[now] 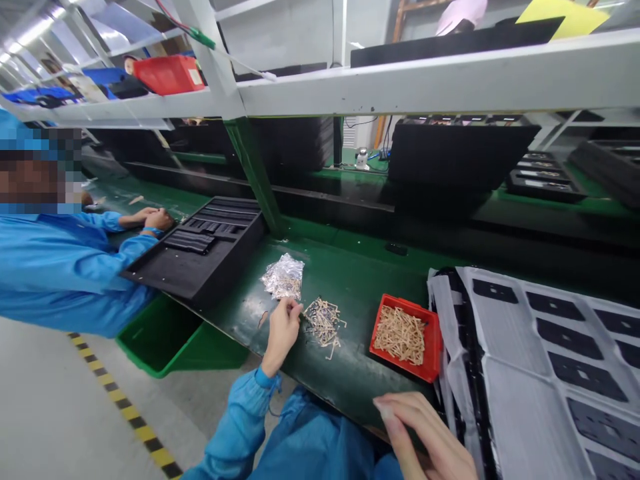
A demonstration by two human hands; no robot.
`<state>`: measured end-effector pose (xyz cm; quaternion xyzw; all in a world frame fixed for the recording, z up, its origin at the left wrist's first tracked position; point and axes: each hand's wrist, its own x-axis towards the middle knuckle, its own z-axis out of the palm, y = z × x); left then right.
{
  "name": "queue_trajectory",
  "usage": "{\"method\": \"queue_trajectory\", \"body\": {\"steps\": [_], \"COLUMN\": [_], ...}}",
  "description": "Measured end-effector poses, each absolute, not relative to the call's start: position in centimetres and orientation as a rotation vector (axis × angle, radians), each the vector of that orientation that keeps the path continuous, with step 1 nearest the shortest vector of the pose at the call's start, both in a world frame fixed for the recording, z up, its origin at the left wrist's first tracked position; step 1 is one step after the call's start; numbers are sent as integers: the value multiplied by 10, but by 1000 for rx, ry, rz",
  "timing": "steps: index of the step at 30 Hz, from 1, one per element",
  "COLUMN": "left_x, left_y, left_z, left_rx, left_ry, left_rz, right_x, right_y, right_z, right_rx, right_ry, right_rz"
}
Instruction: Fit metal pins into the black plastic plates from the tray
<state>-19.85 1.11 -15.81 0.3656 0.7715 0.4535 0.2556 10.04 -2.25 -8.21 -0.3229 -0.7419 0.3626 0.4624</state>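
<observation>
My left hand (283, 333) is closed in a pinch over the green worktop, between the clear plastic bags (284, 275) and a loose pile of small bent metal pieces (325, 321). Whatever its fingertips hold, if anything, is too small to make out. At the worktop's front edge, my right hand (425, 433) has its thumb and fingertips drawn together; nothing recognisable shows between them. Just beyond it stands a red tray (434, 347) full of small tan, brass-coloured pieces (400, 335).
White-wrapped sheets with black plates (575, 340) are stacked on the right. A black compartmented tray (200, 250) lies to the left, above a green bin (165, 340). Farther left, a co-worker in blue (75, 267) works at the bench. A shelf beam (400, 83) crosses overhead.
</observation>
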Motion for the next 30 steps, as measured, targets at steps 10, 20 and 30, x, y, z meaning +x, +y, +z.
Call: {"method": "queue_trajectory", "body": {"steps": [10,20,30], "left_x": [-159,-158,-150], "left_y": [19,2,2], "left_z": [-147,-150,-137], "left_rx": [711,643,798], "left_ry": [1475,1119,1078], "left_rz": [1355,1304,1406], "right_x": [8,-3,-5], "right_y": [10,14,9], "right_z": [-126,-146,-143], "right_rx": [-976,-668,-609], "right_ry": [-1364,-788,-670], "right_rz": [1662,2299,2357]}}
